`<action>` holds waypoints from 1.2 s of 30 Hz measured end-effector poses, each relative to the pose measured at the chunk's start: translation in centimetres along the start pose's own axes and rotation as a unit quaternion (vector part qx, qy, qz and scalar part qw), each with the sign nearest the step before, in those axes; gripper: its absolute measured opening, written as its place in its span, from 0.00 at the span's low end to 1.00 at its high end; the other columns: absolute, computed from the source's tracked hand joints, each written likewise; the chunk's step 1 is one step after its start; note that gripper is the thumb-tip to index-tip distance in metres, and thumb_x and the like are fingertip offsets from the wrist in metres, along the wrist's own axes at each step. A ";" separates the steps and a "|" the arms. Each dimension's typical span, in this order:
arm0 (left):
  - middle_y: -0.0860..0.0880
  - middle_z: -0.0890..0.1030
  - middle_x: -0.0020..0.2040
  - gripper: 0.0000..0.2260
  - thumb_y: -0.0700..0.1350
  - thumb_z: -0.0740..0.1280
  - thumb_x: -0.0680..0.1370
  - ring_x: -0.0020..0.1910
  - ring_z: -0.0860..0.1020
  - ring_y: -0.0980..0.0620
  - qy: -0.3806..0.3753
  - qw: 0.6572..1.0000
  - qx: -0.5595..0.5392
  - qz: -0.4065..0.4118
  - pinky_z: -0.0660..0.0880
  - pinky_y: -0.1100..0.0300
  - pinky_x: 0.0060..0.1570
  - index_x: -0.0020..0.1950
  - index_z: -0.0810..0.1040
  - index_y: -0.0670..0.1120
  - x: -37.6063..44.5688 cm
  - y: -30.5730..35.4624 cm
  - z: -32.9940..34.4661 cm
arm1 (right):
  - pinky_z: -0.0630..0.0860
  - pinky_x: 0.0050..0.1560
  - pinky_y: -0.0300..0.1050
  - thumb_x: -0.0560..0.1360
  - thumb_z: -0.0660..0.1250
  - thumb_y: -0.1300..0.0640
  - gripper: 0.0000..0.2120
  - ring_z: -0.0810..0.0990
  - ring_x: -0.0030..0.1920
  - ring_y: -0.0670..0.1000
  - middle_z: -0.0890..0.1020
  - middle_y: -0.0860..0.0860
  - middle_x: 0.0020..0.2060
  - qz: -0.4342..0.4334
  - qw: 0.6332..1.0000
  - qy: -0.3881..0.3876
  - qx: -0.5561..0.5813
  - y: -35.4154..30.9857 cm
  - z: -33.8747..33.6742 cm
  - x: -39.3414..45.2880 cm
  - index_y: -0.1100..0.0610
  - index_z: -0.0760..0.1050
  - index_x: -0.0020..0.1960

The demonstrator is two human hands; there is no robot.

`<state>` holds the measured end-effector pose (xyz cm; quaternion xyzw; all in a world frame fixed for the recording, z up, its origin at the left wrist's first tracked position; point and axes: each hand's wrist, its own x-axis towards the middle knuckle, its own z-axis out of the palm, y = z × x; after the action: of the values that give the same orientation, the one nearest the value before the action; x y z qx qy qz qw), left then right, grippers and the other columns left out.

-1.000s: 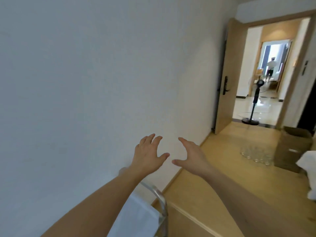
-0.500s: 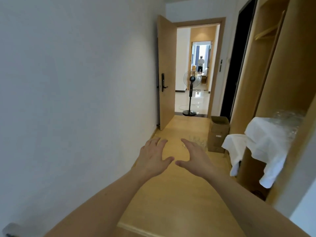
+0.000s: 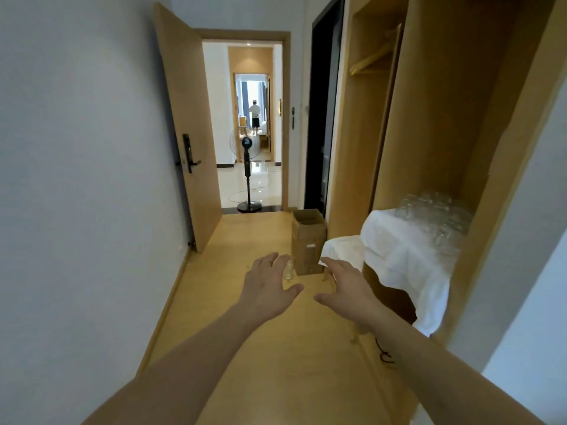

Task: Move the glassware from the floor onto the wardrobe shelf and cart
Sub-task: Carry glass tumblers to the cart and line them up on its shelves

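Clear glassware [image 3: 289,269] stands on the wooden floor ahead, mostly hidden behind my left hand [image 3: 268,288]. My left hand and my right hand [image 3: 346,288] are stretched out in front of me with fingers spread, holding nothing, well short of the floor glasses. On the right, several clear glasses [image 3: 435,213] sit on the wardrobe shelf [image 3: 399,240], which is draped with a white cloth. No cart shows in this view.
A cardboard box [image 3: 308,240] stands on the floor beside the wardrobe [image 3: 445,118]. An open wooden door [image 3: 187,133] is on the left, with a standing fan [image 3: 248,176] in the doorway and a person far down the hall. A white wall runs along my left.
The view has swung right from the bare wall toward the hallway and wardrobe. The cart corner dropped out of view. Both hands stayed outstretched and empty.
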<state>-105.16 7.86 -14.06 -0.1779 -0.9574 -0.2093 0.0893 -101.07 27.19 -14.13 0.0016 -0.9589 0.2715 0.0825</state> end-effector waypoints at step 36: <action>0.51 0.71 0.74 0.30 0.64 0.67 0.76 0.70 0.69 0.46 -0.135 0.954 -0.072 0.256 0.71 0.47 0.68 0.75 0.68 0.54 52.1 18.8 21.8 | 0.68 0.69 0.47 0.75 0.72 0.47 0.34 0.70 0.71 0.53 0.70 0.50 0.73 0.275 0.949 0.156 0.010 32.5 -11.2 35.7 0.50 0.64 0.77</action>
<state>-148.11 49.09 -13.91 -0.4496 -0.8653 -0.2217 -0.0037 -136.03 62.23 -15.95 -0.3033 -0.8948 0.2896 0.1535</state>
